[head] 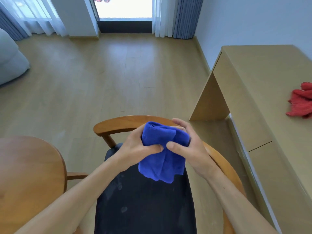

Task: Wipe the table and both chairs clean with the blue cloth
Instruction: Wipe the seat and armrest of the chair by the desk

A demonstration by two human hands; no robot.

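Both hands hold the blue cloth (163, 149) in the air above a chair. My left hand (136, 146) grips the cloth's left side, thumb pressed into its middle. My right hand (189, 146) grips its right side, fingers curled over the top. The cloth's lower half hangs loose. Below it is the chair (118, 125), with a curved wooden backrest and a dark seat (143, 203) that shows pale dusty smudges. The round wooden table (28, 169) lies at the lower left, partly cut off by the frame.
A light wooden desk (263, 92) stands along the right wall with a red cloth (300, 103) lying on it. A grey cushion or sofa edge (10, 61) is at the far left. Wooden floor (108, 73) stretches ahead to the curtains and balcony door.
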